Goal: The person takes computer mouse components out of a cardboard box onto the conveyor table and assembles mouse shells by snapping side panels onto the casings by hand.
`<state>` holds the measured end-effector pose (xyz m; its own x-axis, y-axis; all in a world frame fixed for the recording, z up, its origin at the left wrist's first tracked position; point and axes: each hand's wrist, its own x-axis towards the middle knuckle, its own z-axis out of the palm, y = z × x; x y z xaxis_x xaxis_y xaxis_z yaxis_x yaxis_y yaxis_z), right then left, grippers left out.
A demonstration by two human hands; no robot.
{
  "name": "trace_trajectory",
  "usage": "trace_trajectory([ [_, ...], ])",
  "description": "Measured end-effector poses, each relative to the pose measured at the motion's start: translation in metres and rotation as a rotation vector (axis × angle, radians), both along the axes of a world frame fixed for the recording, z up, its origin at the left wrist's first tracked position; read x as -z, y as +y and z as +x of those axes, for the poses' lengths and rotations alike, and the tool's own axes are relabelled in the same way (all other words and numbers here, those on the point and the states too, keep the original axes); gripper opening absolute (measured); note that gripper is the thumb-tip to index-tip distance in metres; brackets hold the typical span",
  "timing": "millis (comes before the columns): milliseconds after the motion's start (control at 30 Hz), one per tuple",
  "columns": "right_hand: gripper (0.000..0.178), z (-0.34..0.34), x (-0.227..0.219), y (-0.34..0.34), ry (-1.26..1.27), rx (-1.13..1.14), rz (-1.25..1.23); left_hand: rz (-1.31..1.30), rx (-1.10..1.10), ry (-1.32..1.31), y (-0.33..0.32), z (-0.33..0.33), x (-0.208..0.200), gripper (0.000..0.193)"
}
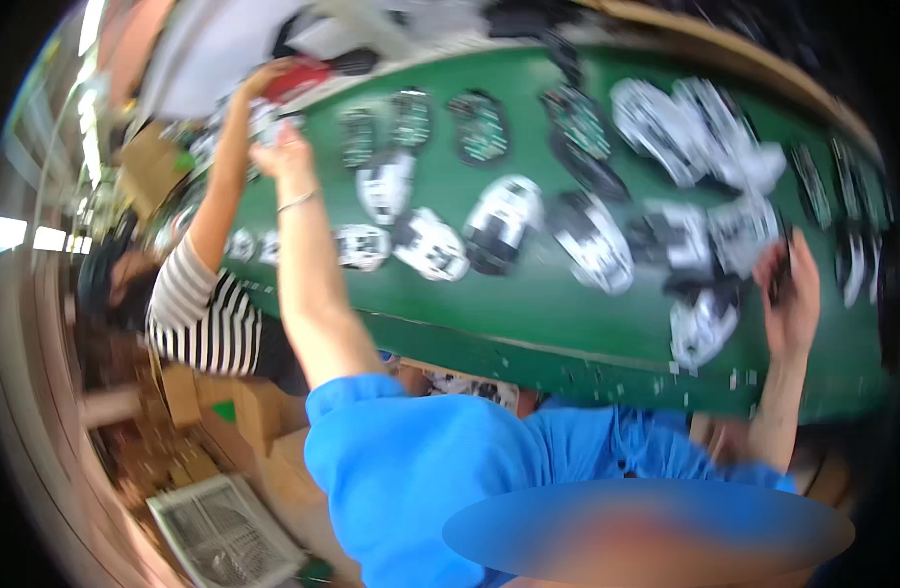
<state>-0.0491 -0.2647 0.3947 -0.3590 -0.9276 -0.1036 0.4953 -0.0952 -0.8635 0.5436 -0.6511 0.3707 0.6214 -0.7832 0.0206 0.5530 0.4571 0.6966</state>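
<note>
My left arm stretches far to the left over the green table (pixel 567 318). My left hand (pixel 285 155) is beside small pale pieces at the table's far left; motion blur hides what its fingers do. At the right, my right hand (pixel 795 294) is closed on a small dark piece (pixel 781 279). Nearest to it are a clear plastic bag (pixel 744 230) and a white-and-black oval shell (pixel 705 328). Several such shells (pixel 504 223) lie in a row across the table. Behind them are dark oval housings (pixel 479 127) with green circuit boards inside.
A co-worker in a striped shirt (pixel 205 318) stands close on the left, one arm reaching to a red thing (pixel 298 78). Bagged pieces (pixel 660 132) lie at the back right, slim dark parts (pixel 810 186) at the far right. Cardboard boxes (pixel 259 416) and a grey crate (pixel 224 534) are below.
</note>
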Motion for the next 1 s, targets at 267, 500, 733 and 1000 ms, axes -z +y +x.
trace_trajectory([
  [267,0.020,0.005,-0.005,-0.018,0.021,-0.062,-0.154,-0.043,0.726,-1.044,0.215,-0.256,-0.065,0.024],
  [500,0.027,-0.027,-0.011,0.019,-0.151,-0.144,-0.271,-0.758,0.390,-1.737,0.298,-0.411,-0.053,0.033],
  [733,0.016,-0.034,-0.014,0.052,-0.051,0.100,-0.169,-0.566,0.527,-2.292,0.277,-0.479,-0.062,0.045],
  [1000,0.017,-0.040,-0.007,0.064,-0.348,-0.045,-0.149,-0.939,0.483,-1.982,0.290,-0.447,-0.076,0.016],
])
